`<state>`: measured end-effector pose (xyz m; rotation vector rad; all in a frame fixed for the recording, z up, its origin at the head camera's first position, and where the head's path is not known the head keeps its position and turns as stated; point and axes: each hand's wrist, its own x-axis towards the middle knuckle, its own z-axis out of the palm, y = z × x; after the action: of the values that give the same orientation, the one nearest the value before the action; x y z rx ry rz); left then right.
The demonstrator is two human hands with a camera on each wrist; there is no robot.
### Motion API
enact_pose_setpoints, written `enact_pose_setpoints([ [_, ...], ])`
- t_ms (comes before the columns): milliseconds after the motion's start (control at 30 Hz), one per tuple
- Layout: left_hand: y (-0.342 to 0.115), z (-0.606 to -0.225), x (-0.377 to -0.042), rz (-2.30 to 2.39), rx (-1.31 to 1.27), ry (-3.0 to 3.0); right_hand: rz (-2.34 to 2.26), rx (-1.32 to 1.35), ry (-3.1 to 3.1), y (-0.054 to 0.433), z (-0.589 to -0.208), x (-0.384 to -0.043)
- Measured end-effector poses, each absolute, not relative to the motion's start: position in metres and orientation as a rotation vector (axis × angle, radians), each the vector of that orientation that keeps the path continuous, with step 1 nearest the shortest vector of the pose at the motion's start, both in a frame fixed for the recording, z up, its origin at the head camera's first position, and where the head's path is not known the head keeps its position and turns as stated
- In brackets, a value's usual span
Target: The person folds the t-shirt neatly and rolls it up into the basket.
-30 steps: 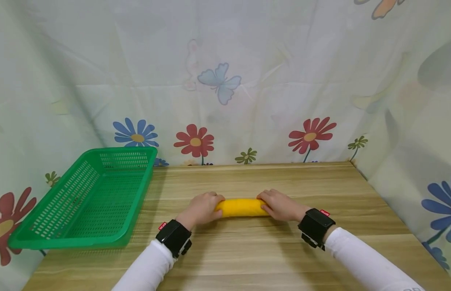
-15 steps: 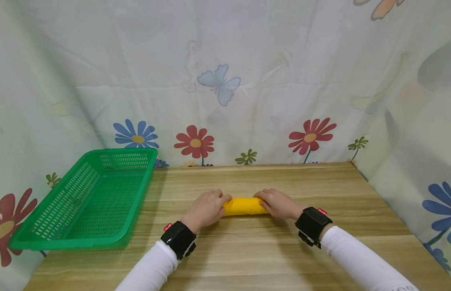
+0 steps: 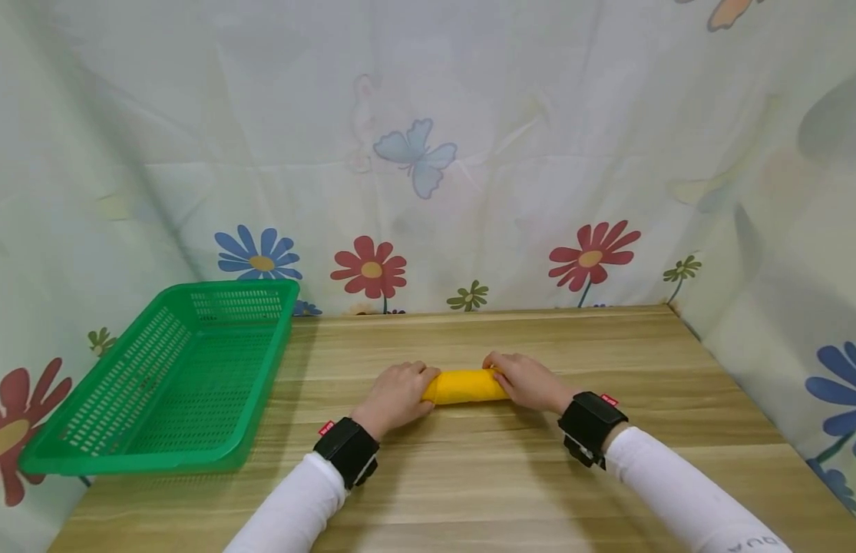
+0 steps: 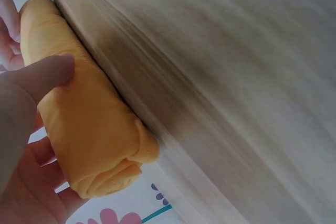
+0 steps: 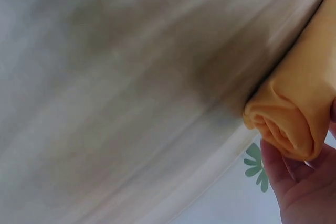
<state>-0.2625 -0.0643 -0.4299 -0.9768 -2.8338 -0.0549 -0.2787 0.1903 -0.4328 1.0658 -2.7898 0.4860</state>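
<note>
A rolled-up yellow cloth [image 3: 464, 386] lies crosswise on the wooden table, between the two hands. My left hand [image 3: 398, 395] grips its left end. In the left wrist view the thumb lies along one side of the cloth [image 4: 92, 114], with the fingers on the other side. The right end is held by my right hand [image 3: 527, 382], whose fingertips bend over the top. Spiral folds show at the end of the roll in both wrist views. Part of the right hand [image 5: 304, 182] is cut off at the frame's edge in the right wrist view.
To the left stands a green perforated plastic basket [image 3: 262, 415]. The wood-grain table [image 3: 469, 484] reaches back to a flower-printed curtain [image 3: 428, 230], which also hangs along both sides. Black wrist straps [image 3: 346, 452] sit over white sleeves.
My left hand has shifted right along the roll, and my right hand slightly left, so they are closer together. The yellow cloth has moved a little away from me. The basket has not moved.
</note>
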Motion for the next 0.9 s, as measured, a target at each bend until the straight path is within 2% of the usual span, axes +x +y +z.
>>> enact_pose_setpoints([
  [433,-0.063,-0.43,-0.268,-0.025,-0.969,-2.839,0.234,1.053,-2.781,0.185,-0.435,-0.267],
  [900,-0.064,-0.436,-0.285,-0.066,-1.009,-2.942,0.18,1.129,-2.767,0.182,-0.439,-0.279],
])
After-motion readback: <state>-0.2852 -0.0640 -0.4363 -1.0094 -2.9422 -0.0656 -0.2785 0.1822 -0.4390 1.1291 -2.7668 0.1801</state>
